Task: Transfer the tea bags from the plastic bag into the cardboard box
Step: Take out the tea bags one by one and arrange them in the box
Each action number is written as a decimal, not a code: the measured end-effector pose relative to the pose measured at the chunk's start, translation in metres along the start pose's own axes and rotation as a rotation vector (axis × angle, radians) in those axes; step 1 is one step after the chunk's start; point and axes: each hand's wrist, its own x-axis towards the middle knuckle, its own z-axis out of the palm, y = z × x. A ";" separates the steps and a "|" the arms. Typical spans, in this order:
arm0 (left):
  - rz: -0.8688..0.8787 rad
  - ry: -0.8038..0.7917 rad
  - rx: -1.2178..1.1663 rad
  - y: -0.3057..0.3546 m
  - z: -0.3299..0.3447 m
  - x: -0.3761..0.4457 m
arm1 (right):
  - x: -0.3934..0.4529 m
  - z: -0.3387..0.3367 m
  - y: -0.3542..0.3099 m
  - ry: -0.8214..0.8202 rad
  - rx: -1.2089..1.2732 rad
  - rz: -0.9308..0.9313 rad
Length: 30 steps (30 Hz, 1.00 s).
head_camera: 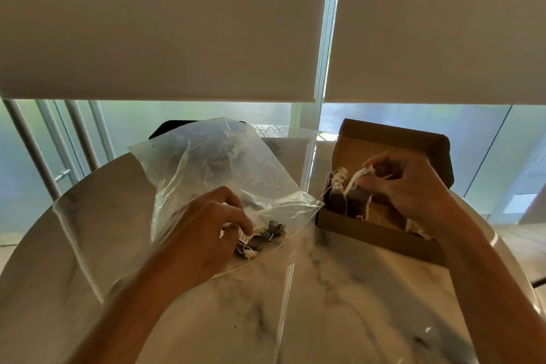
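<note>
- Work surface: round marble-patterned table [325, 289], with window blinds [162, 23] lowered behind it.
- Plastic bag [212, 168]: clear, crumpled, lying left of centre on the table with its mouth towards the person.
- Left hand [206, 233]: inside the mouth of the plastic bag, fingers curled down over the loose tea bags [266, 235] that lie near the bag's lower edge. The film blurs the fingertips; it appears to be pinching one by its paper tag, but contact cannot be confirmed.
- Cardboard box [381, 238]: brown, open, standing right of the plastic bag and just beside it, with its lid [413, 142] tilted up at the far side.
- Packed tea bags [339, 195]: a row standing upright against the left end of the box, strings and tags uppermost.
- Right hand [410, 186]: over the box, thumb and fingers pinching the white string [359, 176] of a tea bag at the near end of the row.
- The right part of the box floor shows bare cardboard.
</note>
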 end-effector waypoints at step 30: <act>0.017 -0.048 -0.050 -0.008 -0.005 -0.009 | 0.006 0.006 0.029 -0.154 -0.105 0.134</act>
